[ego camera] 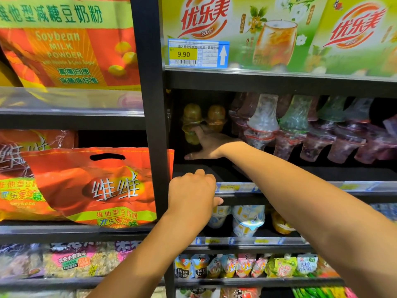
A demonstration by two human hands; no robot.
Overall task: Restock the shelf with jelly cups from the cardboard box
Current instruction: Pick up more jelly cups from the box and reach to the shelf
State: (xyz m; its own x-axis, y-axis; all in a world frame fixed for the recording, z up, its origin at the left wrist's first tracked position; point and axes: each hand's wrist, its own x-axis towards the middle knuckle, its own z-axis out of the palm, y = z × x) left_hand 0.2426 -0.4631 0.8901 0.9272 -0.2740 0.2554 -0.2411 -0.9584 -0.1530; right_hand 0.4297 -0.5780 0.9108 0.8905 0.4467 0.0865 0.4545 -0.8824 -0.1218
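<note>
Stacked yellow-green jelly cups (191, 120) stand at the back left of the dark middle shelf, with an orange stack (216, 117) beside them. My right hand (206, 145) reaches deep into that shelf; its fingertips touch the lower yellow-green cup and its thumb is spread away below. My left hand (192, 192) grips the shelf's front edge (300, 197), fingers curled over the top and thumb under the price rail. The cardboard box is not in view.
Clear, green and purple jelly cups (300, 130) lean in rows to the right on the same shelf. A black upright post (150, 104) separates orange soybean milk powder bags (94, 186) on the left. Milk tea boxes (268, 33) sit above, white cups (247, 220) and pouches below.
</note>
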